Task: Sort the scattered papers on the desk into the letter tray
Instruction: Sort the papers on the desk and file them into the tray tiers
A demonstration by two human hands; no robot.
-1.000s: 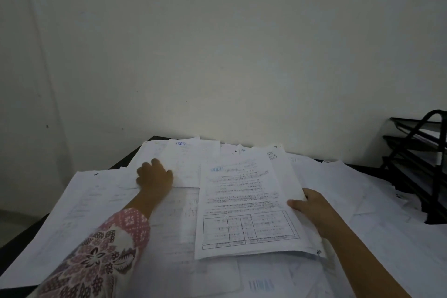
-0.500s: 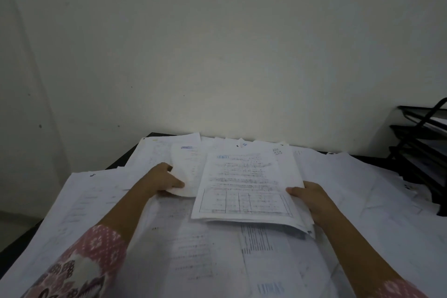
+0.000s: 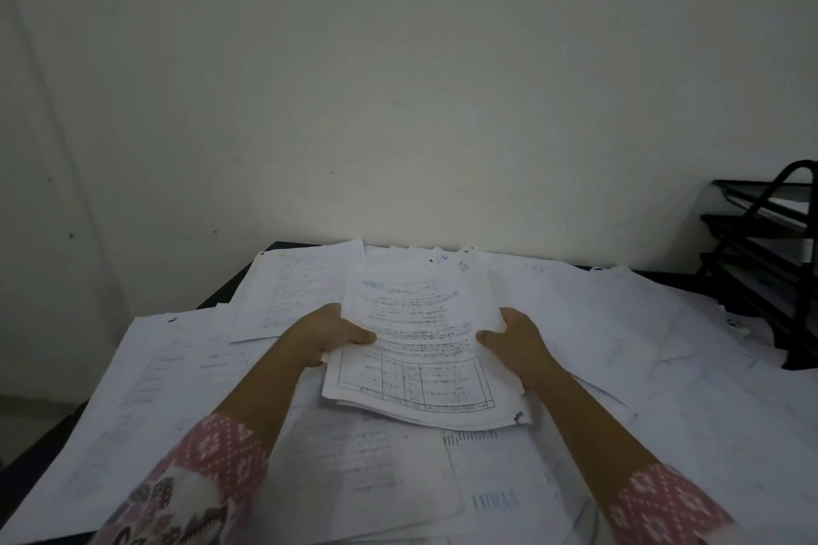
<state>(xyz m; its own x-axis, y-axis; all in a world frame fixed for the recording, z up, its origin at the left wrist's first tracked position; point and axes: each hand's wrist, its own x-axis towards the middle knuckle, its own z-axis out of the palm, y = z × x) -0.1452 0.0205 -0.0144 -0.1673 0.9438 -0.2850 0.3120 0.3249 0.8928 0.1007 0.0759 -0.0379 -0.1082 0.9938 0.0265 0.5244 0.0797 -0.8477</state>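
So far you have gathered only a small bundle. Your left hand and right hand each grip a side edge of a stack of printed sheets, with the thumbs on top and the fingers curled underneath. You hold it over the middle of the tabletop. Whether it is lifted clear or rests on the sheets below is hard to tell.

Most of the job looks undone. Overlapping loose papers cover the tabletop from its left edge to its right, and only dark slivers of the surface show near the far left corner.

The black wire letter tray stands at the right edge, well apart from the stack. A pale sheet or two seems to lie in its upper tiers. The frame cuts the tray off, so you cannot judge how full it is. The print is too blurred to read, and the sheets in your grip cannot be counted.
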